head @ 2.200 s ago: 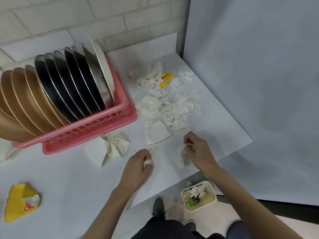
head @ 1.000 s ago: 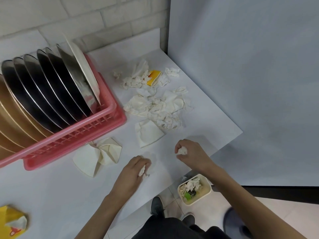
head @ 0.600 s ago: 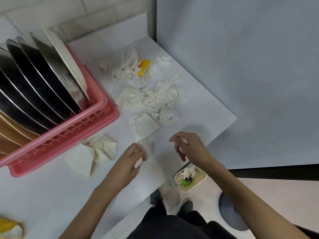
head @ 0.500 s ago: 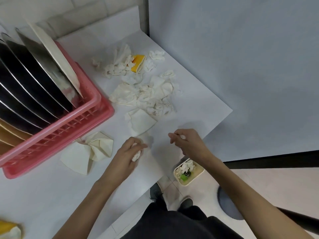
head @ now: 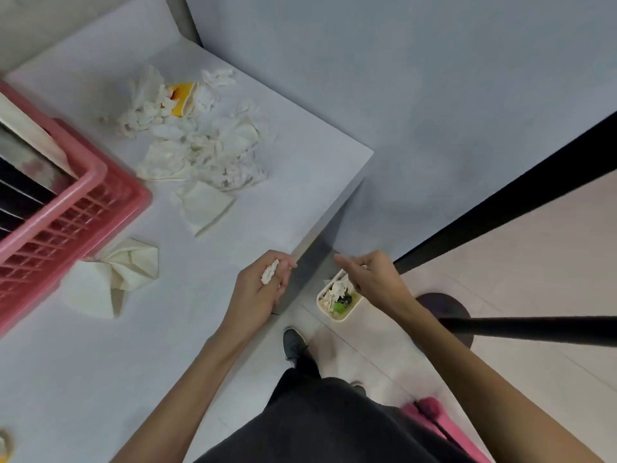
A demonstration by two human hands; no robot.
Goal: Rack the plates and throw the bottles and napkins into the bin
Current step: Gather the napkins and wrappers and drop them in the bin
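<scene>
The white bench (head: 300,182) fills the left part of the view. At its left edge stands the pink rack (head: 66,215) with plates (head: 20,182) upright inside. A heap of crumpled napkins (head: 207,145) lies in the far middle of the bench. On the floor beside the bench stands the small bin (head: 337,316), with napkins and something green inside. The left hand (head: 260,289), at the bench edge, is closed around a small napkin ball (head: 269,276). The right hand (head: 370,275) is above the bin, fingers curled; I cannot tell if it holds anything.
</scene>
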